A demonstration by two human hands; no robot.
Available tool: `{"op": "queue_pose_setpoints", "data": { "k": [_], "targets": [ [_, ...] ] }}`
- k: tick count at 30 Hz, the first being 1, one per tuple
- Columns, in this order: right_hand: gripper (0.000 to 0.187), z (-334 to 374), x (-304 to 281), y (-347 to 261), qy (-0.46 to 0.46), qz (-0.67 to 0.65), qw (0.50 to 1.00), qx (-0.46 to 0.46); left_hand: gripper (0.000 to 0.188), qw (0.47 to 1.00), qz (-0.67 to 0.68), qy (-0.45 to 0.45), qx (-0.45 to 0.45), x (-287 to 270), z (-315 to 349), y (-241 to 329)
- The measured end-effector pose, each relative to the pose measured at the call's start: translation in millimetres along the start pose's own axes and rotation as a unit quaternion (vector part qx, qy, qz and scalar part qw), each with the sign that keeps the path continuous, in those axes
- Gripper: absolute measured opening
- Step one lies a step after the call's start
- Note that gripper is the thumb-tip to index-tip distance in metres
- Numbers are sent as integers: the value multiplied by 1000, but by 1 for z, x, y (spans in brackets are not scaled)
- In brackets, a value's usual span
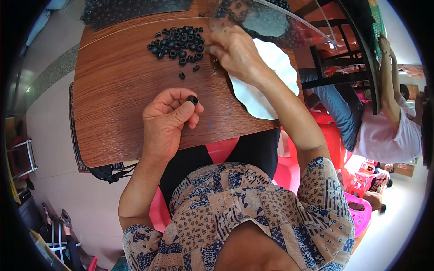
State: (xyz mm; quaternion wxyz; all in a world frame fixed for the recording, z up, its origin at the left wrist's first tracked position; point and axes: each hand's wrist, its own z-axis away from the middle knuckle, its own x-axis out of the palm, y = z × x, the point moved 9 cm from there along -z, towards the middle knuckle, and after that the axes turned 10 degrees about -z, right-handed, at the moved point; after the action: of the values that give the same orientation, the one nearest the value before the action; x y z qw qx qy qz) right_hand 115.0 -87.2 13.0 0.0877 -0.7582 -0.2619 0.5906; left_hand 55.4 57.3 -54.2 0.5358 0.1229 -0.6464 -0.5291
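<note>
My left hand (166, 118) is above the near part of the wooden table, pinching a small round black piece with a hole (192, 99) between thumb and fingertips. My right hand (238, 53) reaches to the right edge of a pile of similar small black pieces (176, 41). Its fingers are bent and drawn together; whatever they hold, if anything, is hidden. Under that wrist lies a white wavy-edged plate (247, 98). A tiny metal spring (215, 70) rests on the table beside the plate. Two loose black pieces (182, 76) sit just nearer than the pile.
A clear tray of black pieces (135, 11) stands at the far left edge of the table (108, 108). Another clear bin (266, 20) stands behind the plate. A dark metal frame (357, 49) rises on the right. Beyond it is another person (384, 131) with raised arms.
</note>
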Motion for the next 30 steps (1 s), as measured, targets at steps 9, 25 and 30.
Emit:
{"op": "queue_pose_setpoints", "data": {
  "k": [9,25,30],
  "targets": [
    [10,38,-21,-7,-1,-308,941,138,15,1000,-5,1,4,3,1,0],
    [12,73,-4,-53,9,-528,837,144,17,1000,-6,26,-5,6,4,-3],
    [13,73,0,-52,-2,-533,829,172,17,1000,-12,26,8,4,6,-3]
  ]
}}
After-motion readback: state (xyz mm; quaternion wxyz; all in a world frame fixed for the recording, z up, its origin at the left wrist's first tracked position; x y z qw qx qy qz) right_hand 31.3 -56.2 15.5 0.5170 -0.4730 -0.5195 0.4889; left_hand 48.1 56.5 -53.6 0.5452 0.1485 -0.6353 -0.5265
